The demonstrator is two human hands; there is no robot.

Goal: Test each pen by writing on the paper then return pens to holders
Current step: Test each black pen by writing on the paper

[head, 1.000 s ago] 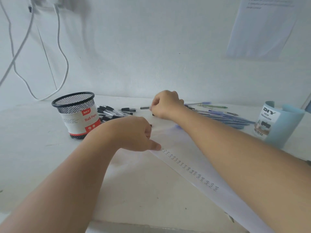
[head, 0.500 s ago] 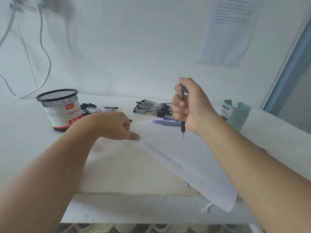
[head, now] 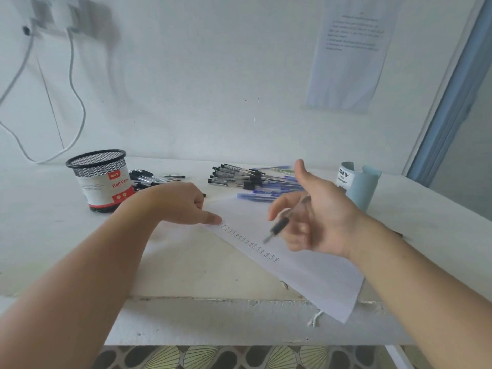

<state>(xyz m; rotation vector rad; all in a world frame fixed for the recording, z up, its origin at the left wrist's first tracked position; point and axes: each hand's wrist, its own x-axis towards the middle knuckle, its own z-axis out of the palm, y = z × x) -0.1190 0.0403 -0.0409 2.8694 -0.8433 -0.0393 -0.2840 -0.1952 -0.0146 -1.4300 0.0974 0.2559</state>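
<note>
Left hand [head: 183, 203], right hand [head: 323, 219] and forearms bare.

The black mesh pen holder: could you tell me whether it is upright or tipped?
Upright: the mesh holder stands on its base, open rim on top.

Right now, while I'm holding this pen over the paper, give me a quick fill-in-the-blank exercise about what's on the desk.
1. The right hand holds a pen with its tip pointing ____ at the paper.
2. The wire mesh of the pen holder beyond the left hand is ____.
3. The desk organizer on the far right is light ____.
Missing words: down; black; blue.
</note>
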